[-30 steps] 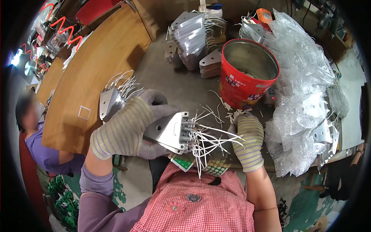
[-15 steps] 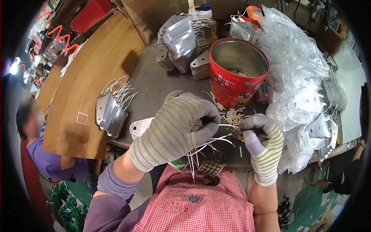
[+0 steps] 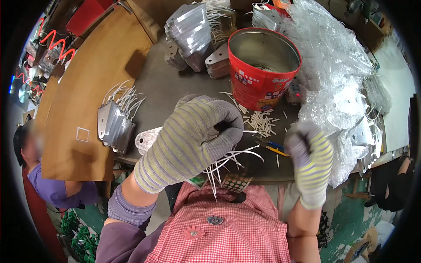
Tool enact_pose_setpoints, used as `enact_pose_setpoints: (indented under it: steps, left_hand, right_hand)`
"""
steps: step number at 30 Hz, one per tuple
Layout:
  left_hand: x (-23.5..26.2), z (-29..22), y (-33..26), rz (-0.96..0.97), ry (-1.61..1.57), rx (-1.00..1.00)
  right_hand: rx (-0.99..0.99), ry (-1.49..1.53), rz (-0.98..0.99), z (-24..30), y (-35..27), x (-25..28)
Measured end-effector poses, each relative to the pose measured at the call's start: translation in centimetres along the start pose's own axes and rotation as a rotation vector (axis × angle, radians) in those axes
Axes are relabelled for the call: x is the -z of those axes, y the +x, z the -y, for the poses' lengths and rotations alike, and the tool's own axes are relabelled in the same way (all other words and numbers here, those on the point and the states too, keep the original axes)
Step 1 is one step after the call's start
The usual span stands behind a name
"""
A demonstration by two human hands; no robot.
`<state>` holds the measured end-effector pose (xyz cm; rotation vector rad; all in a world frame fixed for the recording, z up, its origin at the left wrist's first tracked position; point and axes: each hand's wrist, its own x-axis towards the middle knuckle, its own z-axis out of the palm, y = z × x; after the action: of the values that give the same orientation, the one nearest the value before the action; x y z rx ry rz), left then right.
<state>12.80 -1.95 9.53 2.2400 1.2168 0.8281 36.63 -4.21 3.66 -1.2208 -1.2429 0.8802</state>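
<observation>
My left hand (image 3: 197, 127), in a striped knit glove, is closed around flat metal plates (image 3: 147, 140) with white wires. One white wire (image 3: 252, 132) sticks out from between thumb and forefinger toward the right, and more wires (image 3: 219, 168) hang below the hand. The plates are mostly hidden by the glove. My right hand (image 3: 310, 164), gloved alike, is apart from them at the right with curled fingers. It is smeared by motion, so I cannot make out anything in it. Nearest to it lies a tool with yellow and blue handles (image 3: 276, 148). Short white tubes (image 3: 262, 124) lie in a loose pile beyond.
A red metal bucket (image 3: 263, 85) stands behind the tubes. Stacked metal plates (image 3: 188, 37) stand at the back, and another wired stack (image 3: 116, 127) sits on the left by the wooden board (image 3: 94, 96). Bubble wrap (image 3: 335, 87) fills the right side. A co-worker (image 3: 57, 179) is at far left.
My right hand has drawn back to the right, away from the wire end, uncovering the yellow and blue handles. My left hand keeps its hold. The whole view has shifted slightly.
</observation>
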Motion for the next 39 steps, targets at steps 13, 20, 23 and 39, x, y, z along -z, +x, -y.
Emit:
enact_pose_setpoints:
  steps: [13, 20, 23, 39]
  left_hand:
    - [-0.5, 0.3, -0.1, -0.042, 0.044, -0.068]
    - [-0.2, 0.0, -0.2, -0.040, 0.024, -0.043]
    - [-0.3, 0.1, -0.1, -0.041, 0.046, -0.060]
    - [-0.5, 0.2, -0.2, -0.072, 0.018, -0.049]
  right_hand:
    - [0.185, -0.482, 0.149, -3.5, -2.9, 0.2]
    - [0.104, 0.092, 0.066, 0.7, -0.8, -2.0]
    - [0.265, 0.083, 0.154, 0.5, -0.1, -2.3]
    - [0.011, 0.398, 0.076, 1.1, -0.8, -3.5]
